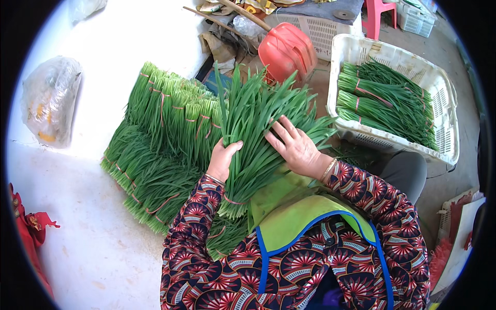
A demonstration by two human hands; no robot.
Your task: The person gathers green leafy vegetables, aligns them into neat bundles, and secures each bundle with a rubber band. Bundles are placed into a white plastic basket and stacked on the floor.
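Observation:
A large bunch of garlic chives (248, 155) lies in front of me, its leaves fanned out at the far end. Near its pale cut ends runs a pink tie (234, 200). My left hand (223, 159) grips the bunch's left edge, thumb over the leaves. Spread across the leaves on the right is my right hand (296, 147), fingers apart; its thumb is hidden. Left of the bunch, tied garlic chive bundles (155, 155) are stacked on a white surface (89, 193). A green apron with blue trim (306, 217) covers my lap.
To the right stands a white plastic crate (443, 93) holding tied chive bundles (383, 97). A red plastic scoop (286, 52) with a wooden handle lies ahead. Beyond it are another crate (321, 33) and a pink stool (374, 19). A filled clear plastic bag (52, 102) sits far left.

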